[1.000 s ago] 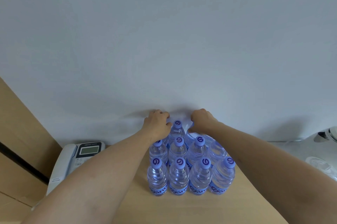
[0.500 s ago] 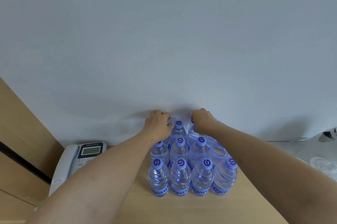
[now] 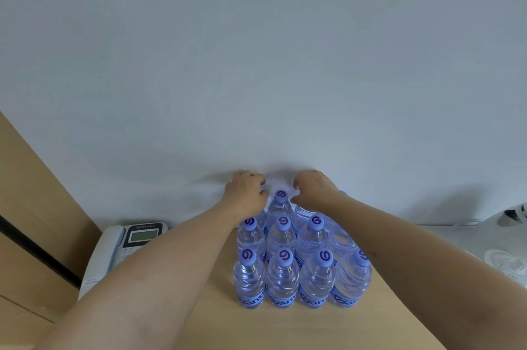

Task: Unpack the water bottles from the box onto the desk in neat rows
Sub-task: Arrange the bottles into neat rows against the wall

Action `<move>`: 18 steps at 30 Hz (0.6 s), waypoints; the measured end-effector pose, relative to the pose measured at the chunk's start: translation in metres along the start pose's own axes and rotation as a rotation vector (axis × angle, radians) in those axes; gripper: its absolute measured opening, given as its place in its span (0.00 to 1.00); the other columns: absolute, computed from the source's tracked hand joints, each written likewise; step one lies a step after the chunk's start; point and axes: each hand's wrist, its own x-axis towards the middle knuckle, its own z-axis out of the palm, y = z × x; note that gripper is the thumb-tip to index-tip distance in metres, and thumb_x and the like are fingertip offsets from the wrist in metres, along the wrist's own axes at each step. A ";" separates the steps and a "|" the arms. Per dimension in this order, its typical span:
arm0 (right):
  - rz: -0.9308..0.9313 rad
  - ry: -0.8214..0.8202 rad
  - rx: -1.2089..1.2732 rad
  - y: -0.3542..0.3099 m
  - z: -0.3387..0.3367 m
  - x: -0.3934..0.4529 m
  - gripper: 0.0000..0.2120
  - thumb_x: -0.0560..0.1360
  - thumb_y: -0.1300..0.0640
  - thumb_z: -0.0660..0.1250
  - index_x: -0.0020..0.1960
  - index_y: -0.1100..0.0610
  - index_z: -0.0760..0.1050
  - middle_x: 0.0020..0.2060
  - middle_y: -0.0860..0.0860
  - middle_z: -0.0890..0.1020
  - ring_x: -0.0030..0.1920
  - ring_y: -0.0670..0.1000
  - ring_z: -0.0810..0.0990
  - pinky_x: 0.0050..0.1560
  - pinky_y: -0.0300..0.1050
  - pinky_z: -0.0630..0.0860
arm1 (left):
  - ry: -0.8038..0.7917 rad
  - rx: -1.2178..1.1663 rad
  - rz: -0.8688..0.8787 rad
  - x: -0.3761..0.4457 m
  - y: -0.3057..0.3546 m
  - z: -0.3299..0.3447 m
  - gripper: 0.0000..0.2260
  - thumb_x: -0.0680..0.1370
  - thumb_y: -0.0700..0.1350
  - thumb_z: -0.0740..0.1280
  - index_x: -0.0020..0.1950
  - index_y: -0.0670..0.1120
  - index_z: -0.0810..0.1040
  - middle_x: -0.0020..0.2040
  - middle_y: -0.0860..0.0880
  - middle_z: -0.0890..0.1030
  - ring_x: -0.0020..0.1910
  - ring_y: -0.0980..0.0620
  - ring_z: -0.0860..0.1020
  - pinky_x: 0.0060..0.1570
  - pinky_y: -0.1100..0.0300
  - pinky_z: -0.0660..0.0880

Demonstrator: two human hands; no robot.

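Observation:
Several clear water bottles (image 3: 282,278) with purple caps stand upright on the wooden desk (image 3: 285,329), in rows of several running back toward the wall. My left hand (image 3: 246,193) curls over the top of the back row's left bottle and hides its cap. My right hand (image 3: 312,187) curls over the top of a back-row bottle (image 3: 303,211) right of centre. Between the two hands stands one back-row bottle with its cap (image 3: 281,195) showing. My right forearm hides part of the rightmost column. No box is in view.
A grey desk phone (image 3: 114,250) lies left of the bottles, under my left forearm. A white appliance (image 3: 507,261) sits at the right edge. A pale wall (image 3: 256,93) rises right behind the back row. A wooden panel (image 3: 28,207) stands at far left.
Both hands have stayed at the back row, shifting only slightly. The right hand's fingers have loosened a little and the cap between the hands shows more plainly.

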 end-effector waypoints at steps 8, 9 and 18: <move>-0.071 0.024 0.019 -0.029 0.005 0.001 0.18 0.67 0.61 0.67 0.56 0.55 0.79 0.52 0.51 0.81 0.55 0.55 0.77 0.53 0.50 0.78 | 0.013 -0.044 -0.017 -0.008 -0.016 -0.007 0.14 0.79 0.50 0.63 0.62 0.47 0.77 0.58 0.46 0.76 0.57 0.46 0.74 0.55 0.50 0.75; -0.070 0.007 0.037 -0.032 0.006 0.002 0.17 0.67 0.60 0.67 0.56 0.56 0.79 0.53 0.51 0.81 0.55 0.55 0.77 0.53 0.51 0.79 | 0.014 -0.046 -0.019 -0.008 -0.018 -0.008 0.14 0.79 0.50 0.62 0.62 0.47 0.77 0.58 0.46 0.76 0.57 0.45 0.74 0.55 0.50 0.75; 0.034 0.010 -0.050 -0.053 0.013 0.012 0.18 0.73 0.54 0.70 0.32 0.56 0.64 0.33 0.52 0.71 0.34 0.53 0.71 0.28 0.41 0.63 | 0.003 -0.062 -0.023 -0.011 -0.041 -0.013 0.15 0.79 0.50 0.62 0.64 0.47 0.76 0.60 0.46 0.75 0.58 0.46 0.74 0.57 0.51 0.74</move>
